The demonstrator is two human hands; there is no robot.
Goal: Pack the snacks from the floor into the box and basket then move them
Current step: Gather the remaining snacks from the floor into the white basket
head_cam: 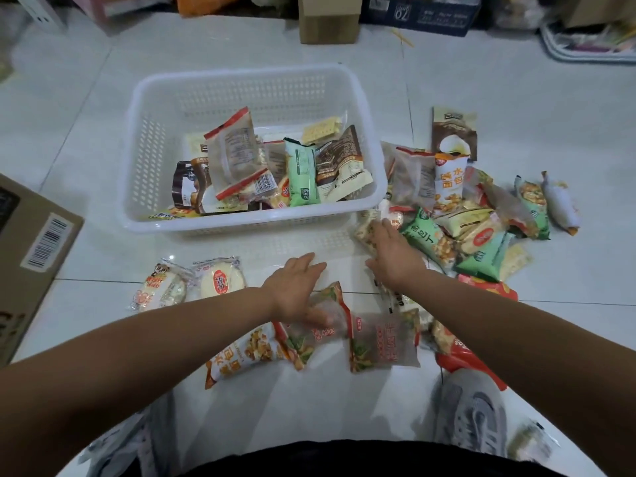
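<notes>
A white plastic basket (144, 160) stands on the tiled floor, holding several snack packets (299, 173). My left hand (296, 287) hovers open in front of the basket, fingers straight, its heel over a clear red-edged packet (320, 328). My right hand (392, 253) reaches to the right with fingers down on a pale snack packet (366, 232) at the edge of a pile of snacks (481, 218); whether it grips the packet is unclear. Two round rice-cracker packets (220, 280) lie to the left. A cardboard box (31, 256) sits at the far left.
More packets lie near my knees, among them a clear one with red print (385, 342) and an orange one (241, 356). My grey shoe (475, 411) is at the lower right. Another cardboard box (327, 18) and clutter line the back wall.
</notes>
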